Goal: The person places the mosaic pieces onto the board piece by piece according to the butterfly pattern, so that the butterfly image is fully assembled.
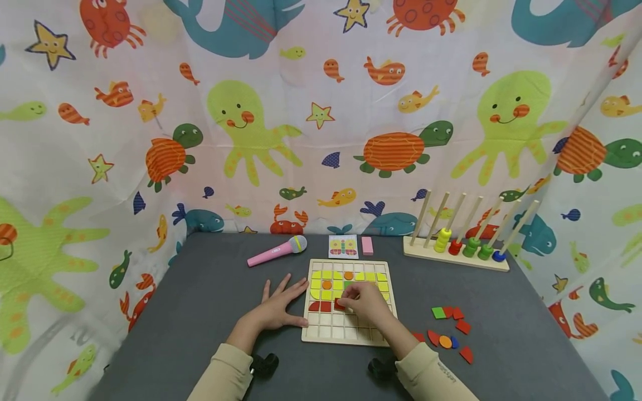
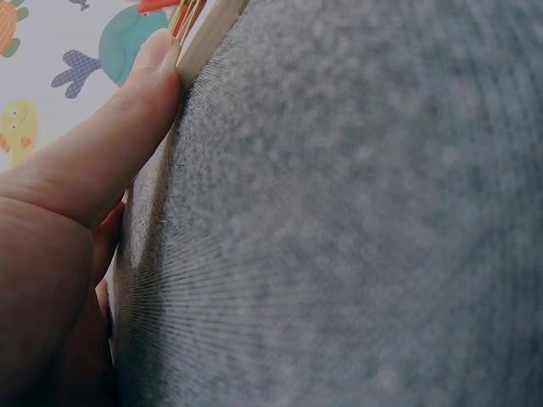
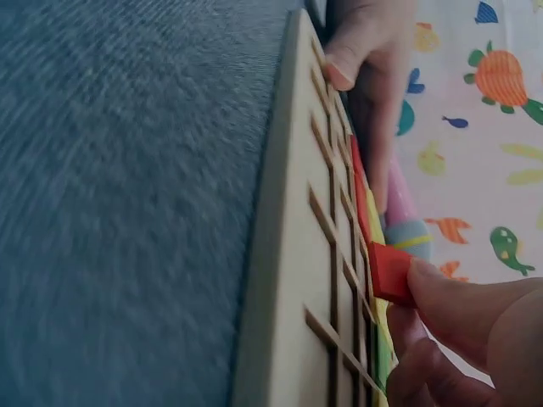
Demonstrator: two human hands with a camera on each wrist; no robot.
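A wooden grid board lies on the dark table, its upper rows filled with yellow pieces and a few orange and green ones. Two red pieces sit at the left of the fourth row. My right hand pinches a red square tile between thumb and fingers over that row; in the right wrist view the tile is tilted. My left hand lies with fingers spread along the board's left edge, its thumb touching the frame near the lower left.
Right of the board lie loose pieces, among them a green square and an orange disc. Behind it are a pink toy microphone, a pattern card, a pink block and a peg stand with coloured beads.
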